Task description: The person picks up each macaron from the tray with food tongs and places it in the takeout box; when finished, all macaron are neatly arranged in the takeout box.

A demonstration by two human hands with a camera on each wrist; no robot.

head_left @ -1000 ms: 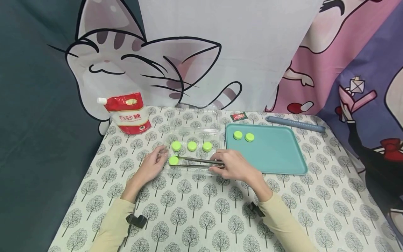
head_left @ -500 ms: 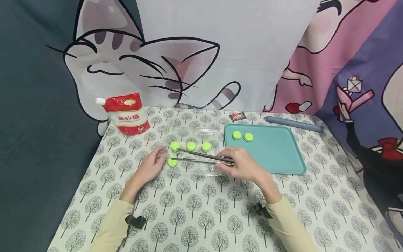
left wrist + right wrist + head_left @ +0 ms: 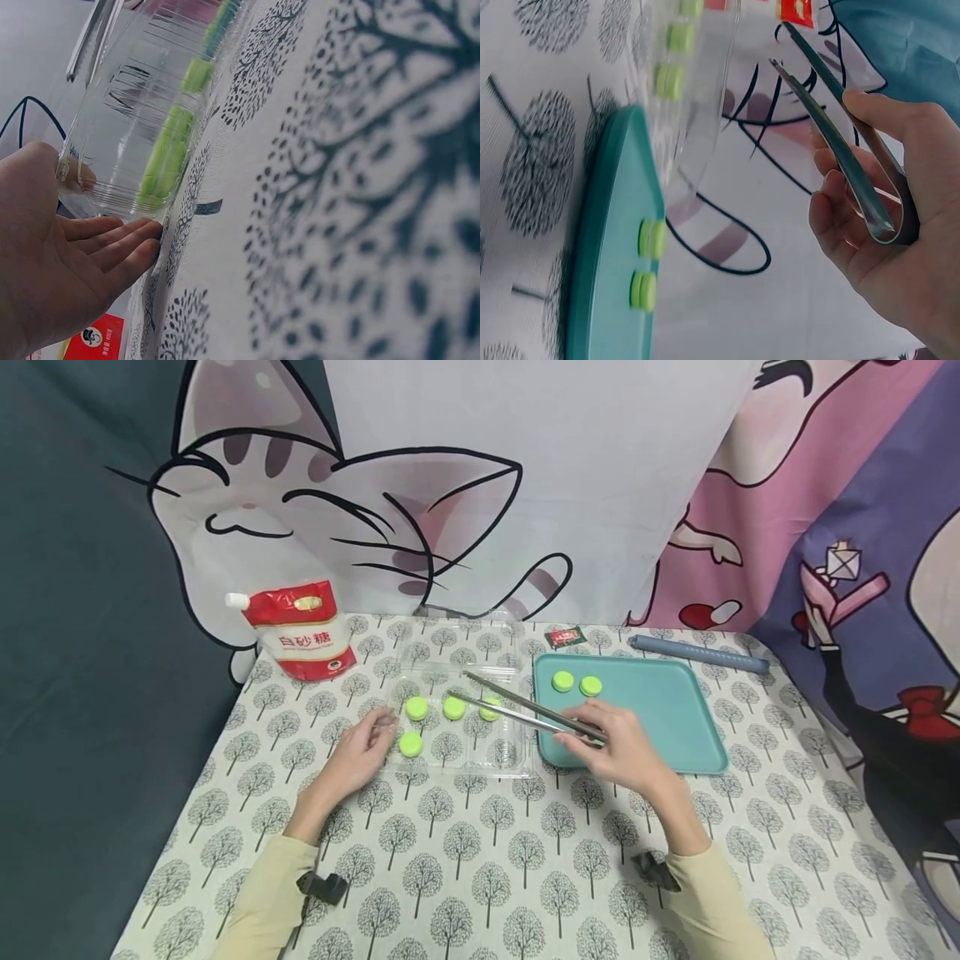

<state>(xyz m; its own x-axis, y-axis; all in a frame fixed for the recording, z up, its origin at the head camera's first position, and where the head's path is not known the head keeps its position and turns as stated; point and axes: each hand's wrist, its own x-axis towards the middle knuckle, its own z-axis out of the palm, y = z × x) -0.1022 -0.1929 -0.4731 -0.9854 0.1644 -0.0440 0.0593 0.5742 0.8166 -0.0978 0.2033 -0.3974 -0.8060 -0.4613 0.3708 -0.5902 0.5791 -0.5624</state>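
Observation:
My left hand (image 3: 366,752) holds the left edge of a clear plastic box (image 3: 480,768), its thumb over the rim in the left wrist view and its fingers outstretched beside the wall. Inside the box stand several green macarons: a row of three with a middle macaron (image 3: 453,707), and one macaron (image 3: 410,744) in front at the left. My right hand (image 3: 618,743) grips metal tongs (image 3: 525,703) by their bend, over the tray's left side. The tongs' arms are spread, with nothing between the tips, which hang over the box's back part.
A teal tray (image 3: 645,727) lies right of the box, bearing two green macarons (image 3: 577,683) at its back left. Behind are a small red-green packet (image 3: 565,637) and a blue-grey rod (image 3: 697,653). A red-and-white sugar pouch (image 3: 306,635) stands back left.
My right hand has moved right and the tongs have swung up and away from the front-left macaron, which stays in the box. My left hand stays at the box's edge.

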